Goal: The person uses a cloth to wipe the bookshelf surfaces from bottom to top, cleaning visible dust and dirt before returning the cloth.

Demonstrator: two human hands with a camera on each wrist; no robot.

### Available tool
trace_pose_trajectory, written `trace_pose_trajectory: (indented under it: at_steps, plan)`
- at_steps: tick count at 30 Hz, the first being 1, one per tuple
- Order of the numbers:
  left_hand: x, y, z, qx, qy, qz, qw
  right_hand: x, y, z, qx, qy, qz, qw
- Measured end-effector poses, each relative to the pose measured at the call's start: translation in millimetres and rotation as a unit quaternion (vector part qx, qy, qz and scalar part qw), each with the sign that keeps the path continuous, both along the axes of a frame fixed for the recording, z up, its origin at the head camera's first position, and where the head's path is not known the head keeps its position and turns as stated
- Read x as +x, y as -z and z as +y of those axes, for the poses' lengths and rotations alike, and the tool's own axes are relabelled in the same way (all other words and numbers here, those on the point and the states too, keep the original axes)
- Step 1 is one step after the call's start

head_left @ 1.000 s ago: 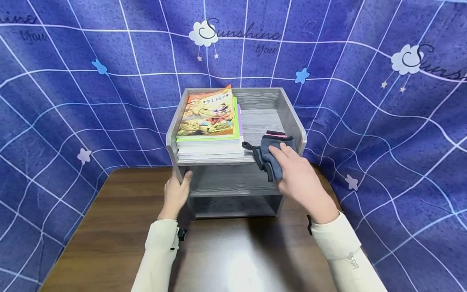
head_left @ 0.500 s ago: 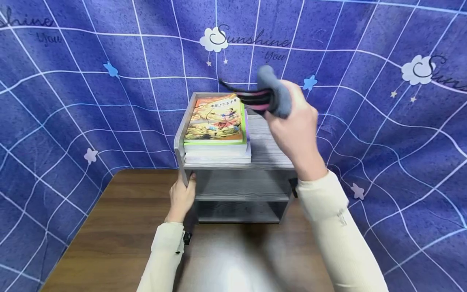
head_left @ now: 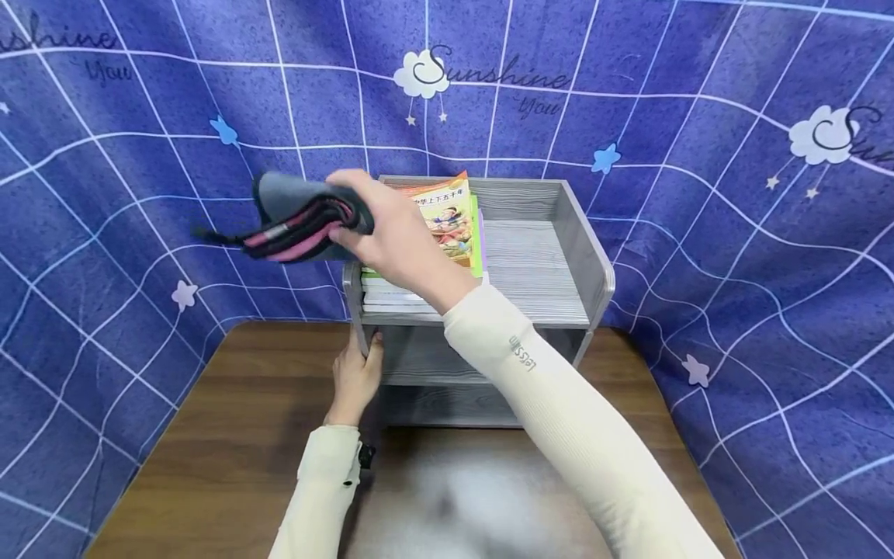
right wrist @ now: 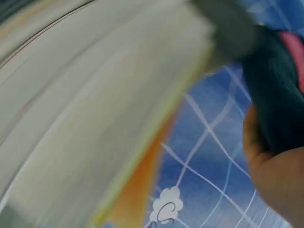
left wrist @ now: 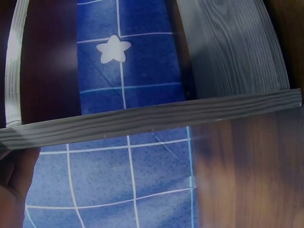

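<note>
My right hand (head_left: 391, 229) grips a folded grey-blue cloth (head_left: 289, 198) with black edging, pink inner layers and a dark strap trailing left. Hand and cloth are raised over the left side of a small grey wood-grain shelf unit (head_left: 534, 260). Seen from the right wrist, thumb and palm press against the dark cloth (right wrist: 278, 95). Below the top board, my left hand (head_left: 358, 376) holds the shelf's left side panel, its thumb on the inner side. The left wrist view catches part of that hand (left wrist: 19, 180) at the grey panel edge (left wrist: 152, 118).
A stack of books (head_left: 450, 225) with an orange illustrated cover on top fills the left half of the top shelf, partly hidden by my right arm. Brown wooden table (head_left: 244, 388) lies beneath. A blue gridded curtain (head_left: 649, 101) hangs behind and along both sides.
My right hand has lifted the cloth off the right part of the top shelf and carried it left across the books, past the left panel. The left hand keeps its hold on the shelf.
</note>
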State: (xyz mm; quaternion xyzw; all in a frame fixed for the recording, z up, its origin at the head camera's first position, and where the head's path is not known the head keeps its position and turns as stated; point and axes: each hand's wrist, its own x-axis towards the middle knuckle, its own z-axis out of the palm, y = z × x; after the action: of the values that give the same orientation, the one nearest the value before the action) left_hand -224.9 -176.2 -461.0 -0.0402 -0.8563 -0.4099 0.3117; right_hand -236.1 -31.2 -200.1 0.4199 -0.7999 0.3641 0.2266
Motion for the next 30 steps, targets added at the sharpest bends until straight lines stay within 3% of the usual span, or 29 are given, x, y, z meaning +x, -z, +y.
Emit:
trace_pose_trajectory:
  at_steps: [3,6,10,14,18,23,26,30]
  plan:
    - [-0.5,-1.1,2.3,0.0,0.005,0.0,1.0,-1.9,8.1,7.4,0.109,0.01,0.078,0.991]
    - [-0.4,-3.2,3.8,0.0,0.01,-0.003,0.9999,2.7,10.0,16.8,0.198,0.047,0.163,0.965]
    - [-0.4,-4.0,4.5,0.004,0.008,0.0,1.0,15.8,7.6,19.2,0.277,0.087,0.23,0.929]
    - [-0.2,-2.6,4.0,0.007,0.011,-0.003,0.9999,30.1,8.5,12.9,0.345,0.119,0.228,0.903]
    - [-0.3,-0.7,2.3,0.01,0.016,-0.014,0.9997,40.7,10.1,-2.9,0.379,0.161,0.191,0.891]
    - [0.2,-0.2,-0.1,0.018,0.015,-0.015,0.9996,46.6,14.5,-26.1,0.382,0.213,0.241,0.866]
    - [1.0,-0.6,-0.1,0.02,0.021,-0.017,0.9994,43.5,11.7,-34.7,0.401,0.206,0.248,0.857]
    - [1.3,-1.4,2.2,0.019,0.018,-0.016,0.9995,32.5,-6.5,-40.4,0.453,0.17,0.192,0.854]
